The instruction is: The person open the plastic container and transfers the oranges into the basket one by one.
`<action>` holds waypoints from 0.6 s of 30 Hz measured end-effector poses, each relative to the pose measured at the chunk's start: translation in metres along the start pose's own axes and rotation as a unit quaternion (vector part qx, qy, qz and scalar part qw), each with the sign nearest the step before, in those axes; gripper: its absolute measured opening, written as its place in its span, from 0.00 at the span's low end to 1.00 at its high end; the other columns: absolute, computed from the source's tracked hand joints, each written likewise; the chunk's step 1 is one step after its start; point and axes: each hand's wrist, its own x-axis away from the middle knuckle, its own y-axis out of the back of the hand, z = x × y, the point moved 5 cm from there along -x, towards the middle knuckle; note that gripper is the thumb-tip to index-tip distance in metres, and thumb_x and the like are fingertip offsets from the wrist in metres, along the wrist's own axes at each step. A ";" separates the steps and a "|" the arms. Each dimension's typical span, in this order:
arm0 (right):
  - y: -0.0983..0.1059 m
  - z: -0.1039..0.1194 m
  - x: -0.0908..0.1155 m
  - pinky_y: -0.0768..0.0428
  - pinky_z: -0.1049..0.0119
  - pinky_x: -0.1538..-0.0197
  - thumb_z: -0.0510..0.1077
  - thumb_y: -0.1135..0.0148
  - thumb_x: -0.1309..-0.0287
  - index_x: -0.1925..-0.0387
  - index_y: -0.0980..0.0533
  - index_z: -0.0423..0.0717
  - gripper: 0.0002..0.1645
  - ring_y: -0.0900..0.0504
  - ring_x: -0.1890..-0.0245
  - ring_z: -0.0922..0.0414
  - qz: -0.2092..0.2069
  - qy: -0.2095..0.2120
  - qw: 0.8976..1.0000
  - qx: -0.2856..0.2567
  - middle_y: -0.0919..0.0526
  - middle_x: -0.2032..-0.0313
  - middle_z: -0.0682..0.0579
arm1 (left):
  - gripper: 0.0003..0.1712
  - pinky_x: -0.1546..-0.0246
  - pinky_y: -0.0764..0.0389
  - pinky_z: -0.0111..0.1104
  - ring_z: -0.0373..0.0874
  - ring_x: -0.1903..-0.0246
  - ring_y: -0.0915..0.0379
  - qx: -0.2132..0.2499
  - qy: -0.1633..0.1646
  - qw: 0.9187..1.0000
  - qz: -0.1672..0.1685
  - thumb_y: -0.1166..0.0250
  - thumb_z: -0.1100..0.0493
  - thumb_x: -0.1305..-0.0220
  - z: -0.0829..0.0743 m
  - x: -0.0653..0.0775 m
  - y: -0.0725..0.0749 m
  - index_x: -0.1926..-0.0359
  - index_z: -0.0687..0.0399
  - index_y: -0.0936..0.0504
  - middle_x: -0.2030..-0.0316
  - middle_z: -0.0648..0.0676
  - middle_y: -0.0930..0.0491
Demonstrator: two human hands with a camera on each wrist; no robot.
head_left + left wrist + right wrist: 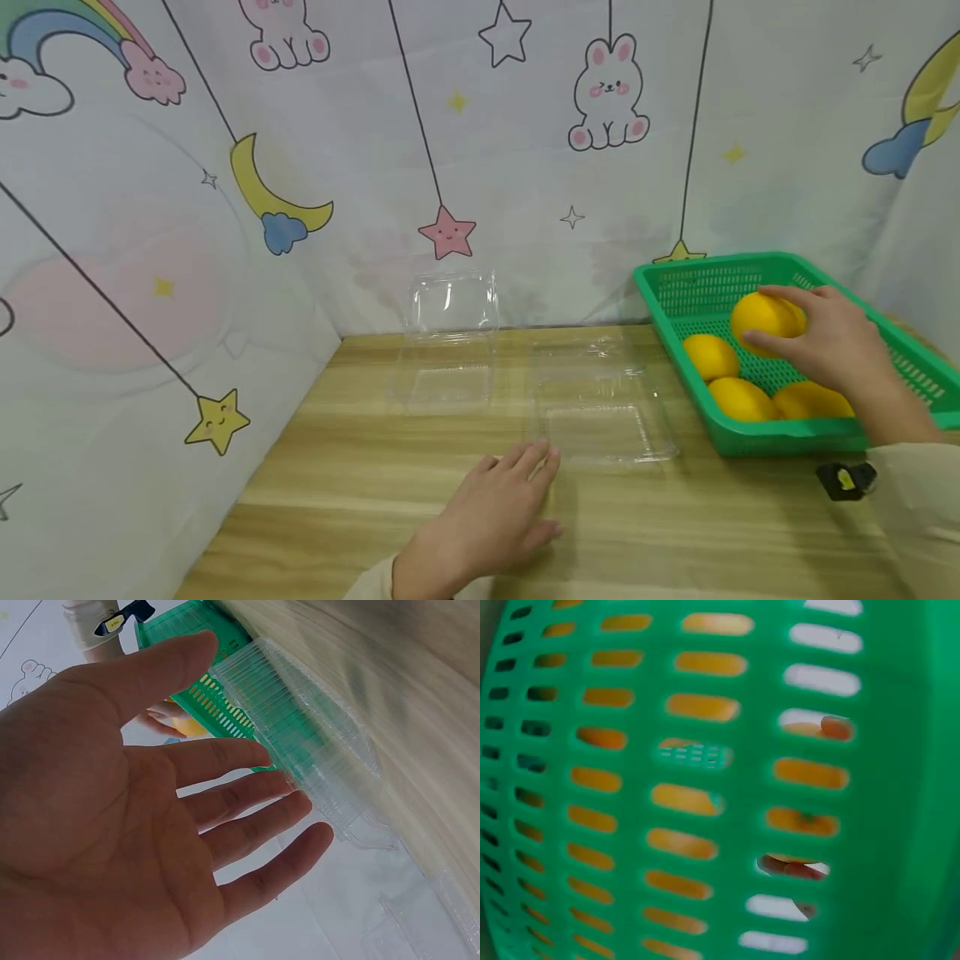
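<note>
My right hand (843, 342) grips an orange (759, 318) between thumb and fingers, raised over the green basket (693, 404). Below it, several more oranges (738, 400) lie in the basket. The right wrist view is mostly filled by the slotted basket wall (739, 772), with fruit and bits of fingers showing through. My left hand (491, 504) is over the table, fingers spread and fingertips near the front edge of an opened clear plastic box (600, 437). Seen from the left wrist, its palm and straight fingers hold nothing.
A second clear plastic box (450, 387) stands to the left with its lid raised against the back cloth. The wooden table (315, 492) meets patterned cloth walls at the left and back. A small black device (846, 481) is at the right sleeve.
</note>
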 end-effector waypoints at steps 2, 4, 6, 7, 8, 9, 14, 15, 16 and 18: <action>-0.003 -0.005 0.000 0.32 0.21 0.48 0.61 0.36 0.27 0.24 0.37 0.36 0.45 0.35 0.43 0.21 0.006 -0.004 1.000 0.006 0.41 0.34 0.17 | 0.45 0.35 0.22 0.47 0.45 0.24 0.36 -0.002 0.000 1.000 0.000 0.32 0.35 0.29 0.000 0.001 -0.001 0.20 0.51 0.33 0.22 0.50 0.34; -0.005 -0.009 -0.002 0.34 0.20 0.46 0.61 0.37 0.27 0.23 0.38 0.36 0.46 0.37 0.42 0.20 0.017 -0.005 1.000 0.006 0.42 0.33 0.16 | 0.45 0.35 0.22 0.46 0.45 0.24 0.36 -0.006 -0.002 1.000 -0.002 0.33 0.35 0.29 0.000 0.001 -0.001 0.20 0.51 0.32 0.22 0.50 0.34; -0.006 -0.013 -0.003 0.34 0.19 0.46 0.62 0.37 0.26 0.23 0.39 0.35 0.47 0.37 0.42 0.19 0.027 -0.002 1.000 0.004 0.43 0.33 0.16 | 0.45 0.36 0.22 0.46 0.45 0.24 0.36 -0.008 -0.004 1.000 -0.004 0.33 0.35 0.29 0.000 0.001 0.000 0.20 0.51 0.32 0.22 0.50 0.34; -0.007 -0.014 -0.004 0.34 0.19 0.46 0.62 0.38 0.26 0.22 0.39 0.35 0.47 0.37 0.41 0.19 0.032 -0.001 0.999 0.003 0.43 0.33 0.16 | 0.45 0.36 0.22 0.46 0.45 0.24 0.36 -0.010 -0.005 1.000 -0.006 0.33 0.35 0.29 0.000 0.000 0.000 0.20 0.51 0.32 0.22 0.50 0.34; -0.008 -0.016 -0.005 0.33 0.20 0.47 0.62 0.38 0.26 0.22 0.39 0.35 0.47 0.36 0.42 0.19 0.037 0.001 0.999 0.002 0.43 0.33 0.16 | 0.45 0.36 0.22 0.46 0.45 0.24 0.36 -0.011 -0.005 1.000 -0.006 0.33 0.35 0.29 0.000 0.000 0.000 0.20 0.51 0.33 0.22 0.50 0.34; -0.009 -0.017 -0.006 0.32 0.21 0.49 0.62 0.39 0.25 0.22 0.40 0.35 0.47 0.36 0.43 0.20 0.040 0.002 0.999 0.002 0.43 0.34 0.16 | 0.46 0.36 0.21 0.46 0.46 0.25 0.36 -0.011 -0.005 1.000 -0.008 0.33 0.35 0.29 0.000 0.000 0.000 0.20 0.52 0.33 0.22 0.51 0.34; -0.019 -0.026 -0.006 0.27 0.31 0.59 0.60 0.38 0.26 0.23 0.40 0.35 0.46 0.32 0.48 0.22 0.044 -0.017 0.999 0.006 0.42 0.37 0.17 | 0.45 0.35 0.22 0.46 0.45 0.25 0.36 -0.012 -0.006 1.000 -0.013 0.33 0.35 0.29 0.001 0.000 0.000 0.20 0.51 0.32 0.23 0.50 0.33; -0.021 -0.028 -0.006 0.26 0.32 0.60 0.60 0.37 0.26 0.23 0.40 0.34 0.46 0.31 0.49 0.22 0.044 -0.020 0.999 0.005 0.41 0.37 0.17 | 0.45 0.35 0.22 0.46 0.45 0.25 0.36 -0.012 -0.006 1.000 -0.013 0.33 0.35 0.29 0.000 0.000 0.000 0.20 0.51 0.32 0.22 0.50 0.34; -0.023 -0.029 -0.005 0.26 0.33 0.61 0.60 0.37 0.26 0.23 0.40 0.34 0.46 0.31 0.50 0.22 0.045 -0.021 0.999 0.003 0.41 0.38 0.17 | 0.45 0.35 0.22 0.46 0.45 0.24 0.36 -0.012 -0.006 1.000 -0.012 0.33 0.35 0.29 0.000 0.001 0.000 0.20 0.51 0.32 0.22 0.50 0.34; -0.026 -0.030 -0.005 0.26 0.33 0.59 0.60 0.38 0.26 0.23 0.40 0.33 0.46 0.31 0.49 0.23 0.052 -0.015 0.999 0.002 0.40 0.38 0.17 | 0.45 0.35 0.22 0.46 0.45 0.24 0.36 -0.012 -0.007 1.000 -0.011 0.33 0.35 0.28 0.000 0.001 0.000 0.20 0.51 0.32 0.22 0.50 0.34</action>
